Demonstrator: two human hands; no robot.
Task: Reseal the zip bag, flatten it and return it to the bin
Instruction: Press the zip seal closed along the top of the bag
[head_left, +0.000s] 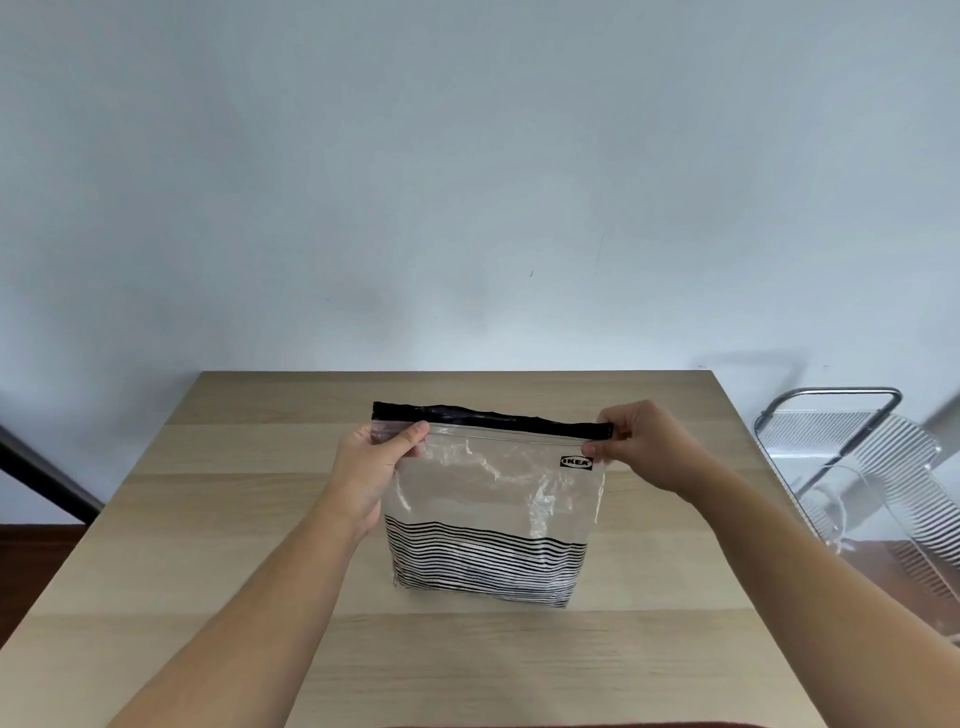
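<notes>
A clear zip bag (493, 499) with a black top band and black stripes across its lower part stands upright on the wooden table (208, 545), near the middle. My left hand (376, 462) pinches the bag's top left corner just under the black band. At the top right corner, my right hand (644, 444) pinches the end of the zip strip beside the small black logo. The bag is puffed out and looks empty. Whether the zip is closed along its length is unclear.
A clear ribbed plastic bin on a chrome-framed cart (872, 467) stands to the right of the table, below its top. A white wall runs behind the table's far edge. A dark bar (41, 478) slants at the far left.
</notes>
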